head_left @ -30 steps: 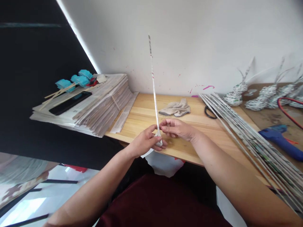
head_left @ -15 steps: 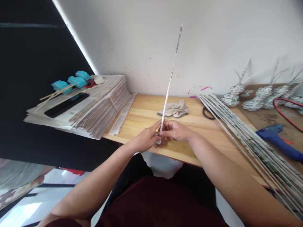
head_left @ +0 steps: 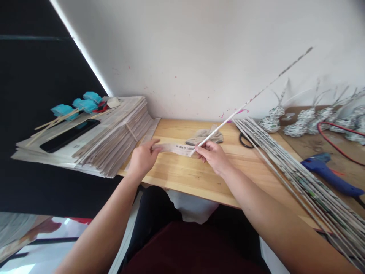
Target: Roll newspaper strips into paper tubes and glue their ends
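A long thin rolled paper stick [head_left: 228,119] slants up to the right, its lower end pinched in my right hand [head_left: 212,155]. From that end a flat newspaper strip [head_left: 176,148] with printed characters stretches leftward. My left hand [head_left: 144,156] grips the strip's other end between thumb and fingers. Both hands are just above the wooden table [head_left: 176,175]. A crumpled beige cloth [head_left: 205,136] lies behind my right hand. Left of my left hand, part of another newspaper strip [head_left: 152,129] rests beside the paper stack.
A tall newspaper stack [head_left: 111,137] stands left, bearing a phone [head_left: 70,135], thin sticks and blue pieces [head_left: 87,104]. Right lie many paper sticks [head_left: 293,171], black scissor handles [head_left: 245,140], a blue glue gun [head_left: 330,177] and woven paper shapes [head_left: 302,121]. A person's hand [head_left: 47,226] shows lower left.
My left hand has moved left, away from my right, and the newspaper strip now shows stretched between them. The paper stick has tilted from nearly upright toward the right.
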Tool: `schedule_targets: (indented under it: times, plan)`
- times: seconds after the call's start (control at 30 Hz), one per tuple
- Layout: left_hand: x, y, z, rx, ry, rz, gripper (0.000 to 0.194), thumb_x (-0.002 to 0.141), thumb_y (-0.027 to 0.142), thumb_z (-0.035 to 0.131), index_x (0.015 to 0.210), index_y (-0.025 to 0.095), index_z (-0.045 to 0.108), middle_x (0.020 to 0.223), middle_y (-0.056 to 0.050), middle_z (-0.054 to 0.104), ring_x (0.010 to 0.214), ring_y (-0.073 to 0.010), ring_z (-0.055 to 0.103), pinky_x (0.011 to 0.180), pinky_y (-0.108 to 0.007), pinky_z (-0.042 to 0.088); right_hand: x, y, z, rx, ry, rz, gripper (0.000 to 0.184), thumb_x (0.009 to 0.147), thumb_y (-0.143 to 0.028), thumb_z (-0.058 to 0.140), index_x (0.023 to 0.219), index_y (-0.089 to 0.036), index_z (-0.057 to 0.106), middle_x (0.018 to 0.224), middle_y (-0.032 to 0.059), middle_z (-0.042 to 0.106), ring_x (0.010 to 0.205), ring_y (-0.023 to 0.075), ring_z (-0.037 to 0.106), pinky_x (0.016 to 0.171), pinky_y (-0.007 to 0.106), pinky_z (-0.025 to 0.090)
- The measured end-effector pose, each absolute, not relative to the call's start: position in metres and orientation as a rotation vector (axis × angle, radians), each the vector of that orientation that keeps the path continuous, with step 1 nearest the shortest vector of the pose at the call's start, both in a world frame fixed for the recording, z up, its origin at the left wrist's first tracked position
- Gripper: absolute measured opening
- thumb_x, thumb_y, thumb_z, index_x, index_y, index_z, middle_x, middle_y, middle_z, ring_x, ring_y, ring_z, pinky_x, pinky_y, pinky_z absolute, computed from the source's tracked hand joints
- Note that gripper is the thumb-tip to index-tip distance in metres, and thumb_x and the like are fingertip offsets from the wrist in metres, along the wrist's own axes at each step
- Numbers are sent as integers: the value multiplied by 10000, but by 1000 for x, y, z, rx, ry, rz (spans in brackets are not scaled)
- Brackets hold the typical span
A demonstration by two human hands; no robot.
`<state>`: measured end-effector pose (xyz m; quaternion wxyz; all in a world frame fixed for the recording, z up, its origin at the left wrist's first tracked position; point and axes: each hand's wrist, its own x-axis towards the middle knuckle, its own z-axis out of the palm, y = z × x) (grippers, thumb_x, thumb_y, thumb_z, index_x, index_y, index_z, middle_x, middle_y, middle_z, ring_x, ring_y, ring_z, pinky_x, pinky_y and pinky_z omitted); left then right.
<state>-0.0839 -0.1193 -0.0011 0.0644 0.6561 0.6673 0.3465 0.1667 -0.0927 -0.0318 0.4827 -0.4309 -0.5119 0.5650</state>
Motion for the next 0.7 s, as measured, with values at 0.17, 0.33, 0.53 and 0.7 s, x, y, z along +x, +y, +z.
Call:
schedule_targets:
  times: [0.17, 0.33, 0.53, 0.7]
  plan:
    - [-61, -140, -16, 1307, 1574, 1606, 347, 794, 441, 648, 990, 154, 648, 806, -53, 662, 710, -158, 647, 544, -228, 511, 164, -90, -33, -998, -1145, 1356, 237, 700, -344, 728, 794, -155, 619, 596, 5, 612, 548, 112, 553, 423, 204, 374]
    - [3, -162, -32, 867, 1056, 936, 417, 813, 495, 629, 831, 81, 683, 744, -100, 660, 572, -122, 625, 448, -188, 460, 163, -91, -33, -937, -1109, 1383, 260, 682, -353, 758, 805, -159, 636, 629, 3, 627, 567, 114, 568, 446, 210, 403]
    - [45, -138, -32, 591, 847, 1263, 251, 710, 106, 751, 946, 110, 666, 922, -76, 692, 723, -94, 644, 619, -175, 506, 165, -89, -36, -893, -1001, 1458, 258, 655, -344, 781, 756, -168, 623, 619, -4, 639, 550, 112, 574, 509, 232, 429]
    - [49, -124, -34, 509, 843, 1360, 206, 681, 127, 775, 865, 103, 687, 813, -37, 687, 640, -66, 600, 573, -162, 469, 163, -88, -37, -874, -977, 1470, 252, 647, -330, 786, 771, -165, 643, 681, 12, 667, 579, 113, 581, 483, 219, 378]
